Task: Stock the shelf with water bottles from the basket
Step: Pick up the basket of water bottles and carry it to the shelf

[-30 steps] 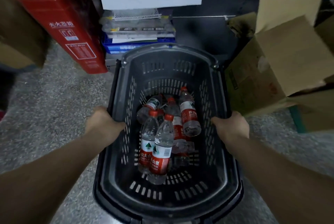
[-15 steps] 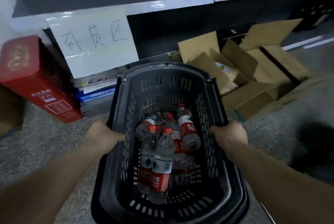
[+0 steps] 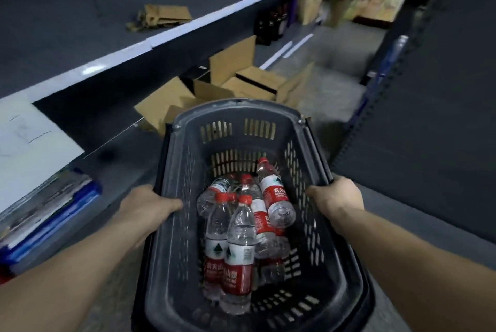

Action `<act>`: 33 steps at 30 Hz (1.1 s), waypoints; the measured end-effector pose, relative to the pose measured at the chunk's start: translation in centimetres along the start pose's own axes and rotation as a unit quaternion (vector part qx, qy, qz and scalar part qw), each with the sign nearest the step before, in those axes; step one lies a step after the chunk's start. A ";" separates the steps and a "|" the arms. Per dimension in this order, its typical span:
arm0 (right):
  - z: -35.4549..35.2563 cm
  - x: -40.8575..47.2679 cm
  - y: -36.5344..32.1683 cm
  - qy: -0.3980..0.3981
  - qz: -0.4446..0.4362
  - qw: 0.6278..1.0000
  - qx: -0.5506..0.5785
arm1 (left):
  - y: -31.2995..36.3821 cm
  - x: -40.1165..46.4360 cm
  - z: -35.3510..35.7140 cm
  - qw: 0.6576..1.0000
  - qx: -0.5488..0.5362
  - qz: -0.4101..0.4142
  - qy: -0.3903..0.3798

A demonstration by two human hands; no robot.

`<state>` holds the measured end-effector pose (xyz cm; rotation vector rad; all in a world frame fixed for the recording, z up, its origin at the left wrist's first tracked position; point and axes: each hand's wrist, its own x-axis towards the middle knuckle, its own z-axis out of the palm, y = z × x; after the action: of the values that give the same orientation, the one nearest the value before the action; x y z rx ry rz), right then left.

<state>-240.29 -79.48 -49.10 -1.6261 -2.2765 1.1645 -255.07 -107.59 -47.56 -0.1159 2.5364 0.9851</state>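
Gripping basket (image 3: 171, 160), red-labelled water bottles (image 3: 239, 248), "农夫山泉"

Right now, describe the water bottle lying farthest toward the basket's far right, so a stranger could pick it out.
Find the dark basket gripped by both hands. Among the red-capped bottles heaped inside, look toward the far right wall. That water bottle lies on top, cap pointing away, its clear base toward the viewer.

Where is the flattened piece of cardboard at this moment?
In the head view, the flattened cardboard lies on the dark shelf at upper left, above the open boxes on the floor and beyond the basket.
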 end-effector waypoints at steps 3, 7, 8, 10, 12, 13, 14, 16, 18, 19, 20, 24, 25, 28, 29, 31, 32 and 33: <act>-5.6 -1.4 5.0 0.038 0.045 0.998 0.024 | 3.8 -3.3 3.5 0.998 0.056 0.036 -0.013; -13.1 -3.2 12.5 0.092 0.103 0.990 0.030 | 7.8 -8.5 9.6 0.988 0.103 0.092 -0.066; -15.0 -3.7 14.4 0.104 0.115 0.987 0.030 | 8.7 -10.1 11.2 0.986 0.106 0.107 -0.077; -18.8 -4.7 18.7 0.130 0.137 0.981 0.035 | 10.2 -13.7 14.9 0.979 0.116 0.137 -0.099; -22.3 -6.0 22.9 0.156 0.155 0.975 0.041 | 11.4 -17.6 18.5 0.972 0.124 0.158 -0.119; -24.0 -6.8 25.2 0.168 0.165 0.971 0.046 | 12.0 -19.5 20.3 0.969 0.128 0.170 -0.128; -25.9 -7.7 27.6 0.182 0.178 0.966 0.052 | 12.8 -21.8 22.2 0.963 0.137 0.186 -0.139; -29.7 -9.4 32.3 0.211 0.201 0.955 0.056 | 14.1 -26.3 25.7 0.951 0.165 0.212 -0.152; -33.6 -10.9 36.6 0.233 0.218 0.946 0.060 | 15.4 -31.0 28.9 0.941 0.181 0.236 -0.161; -35.6 -11.8 38.6 0.239 0.228 0.942 0.058 | 15.9 -33.3 30.5 0.936 0.188 0.245 -0.168; -37.6 -12.7 40.5 0.240 0.240 0.939 0.060 | 16.4 -35.8 31.9 0.932 0.194 0.251 -0.178; -45.3 -17.2 47.7 0.252 0.266 0.926 0.090 | 18.4 -46.0 36.8 0.910 0.224 0.278 -0.210; -46.8 -18.1 49.0 0.258 0.266 0.924 0.091 | 18.9 -48.2 37.7 0.906 0.226 0.287 -0.212; -51.3 -20.7 53.2 0.284 0.285 0.910 0.105 | 20.5 -54.5 40.6 0.893 0.227 0.312 -0.232; -52.7 -21.5 54.8 0.292 0.295 0.903 0.110 | 20.9 -56.5 41.8 0.888 0.229 0.321 -0.236; -55.1 -22.9 57.5 0.309 0.306 0.893 0.113 | 21.5 -59.8 43.9 0.880 0.228 0.335 -0.248; -56.4 -23.5 58.9 0.317 0.311 0.888 0.114 | 21.8 -61.4 45.1 0.876 0.225 0.341 -0.256; -57.5 -24.1 60.2 0.323 0.317 0.885 0.113 | 22.1 -62.8 46.1 0.873 0.224 0.346 -0.262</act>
<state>-155.90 -62.32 -39.22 -2.2814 -1.1889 0.7400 -186.69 -65.03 -38.71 1.1064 2.2068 0.4958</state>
